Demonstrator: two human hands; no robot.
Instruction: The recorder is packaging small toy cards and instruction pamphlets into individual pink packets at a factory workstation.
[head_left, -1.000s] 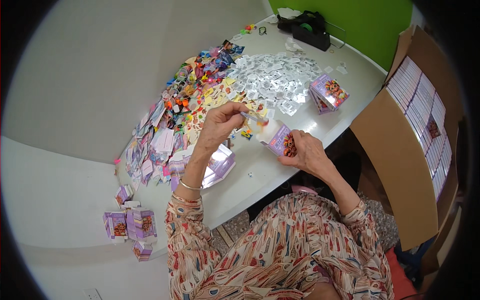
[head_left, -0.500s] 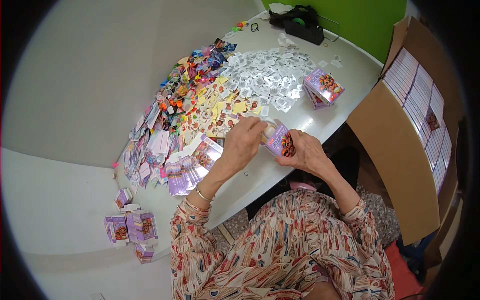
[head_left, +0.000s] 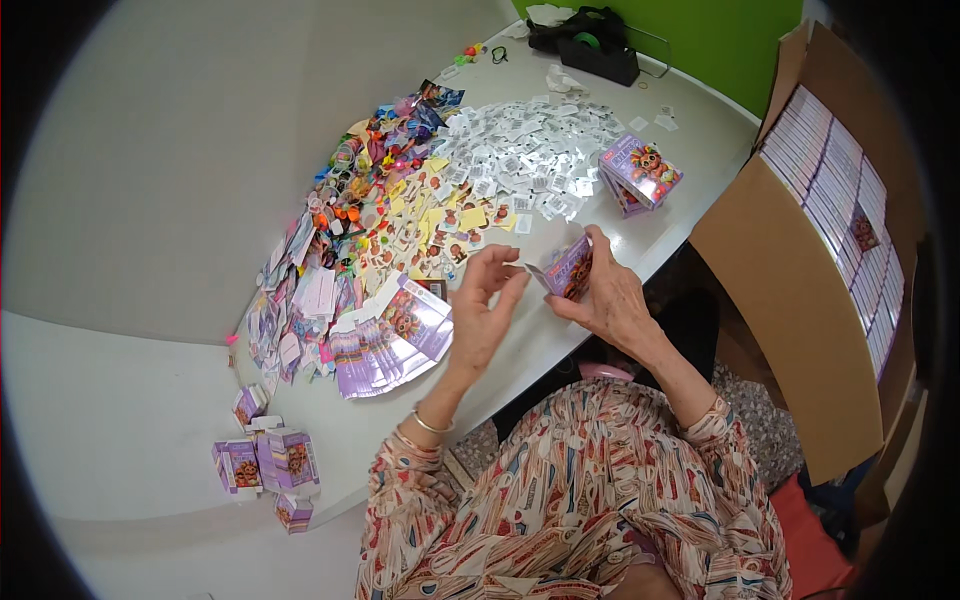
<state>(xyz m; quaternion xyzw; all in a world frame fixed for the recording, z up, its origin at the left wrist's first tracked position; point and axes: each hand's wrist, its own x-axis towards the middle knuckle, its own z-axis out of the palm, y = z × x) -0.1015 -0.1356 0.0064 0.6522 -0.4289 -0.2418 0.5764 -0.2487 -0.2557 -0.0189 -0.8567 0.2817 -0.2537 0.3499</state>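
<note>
1. Step in hand, as judged: closing up a small purple carton. The right hand grasps it from below and behind, fingers wrapped around the body, an end flap standing open toward the left hand.
2. The left hand is released, fingers loosely curled, holding nothing, just beside the flap at the carton's 9 o'clock.
3. To do it well: keep the carton steady in the right hand and press the flap squarely with the left fingertips, not crushing the walls.
4. Surface: white table, curved edge.
5. Flat purple cartons fanned at 8 o'clock of the hands; white packets at 12; colourful small toys at 11.
6. Room: cardboard box of packed cartons at 3 o'clock; green wall beyond.
</note>
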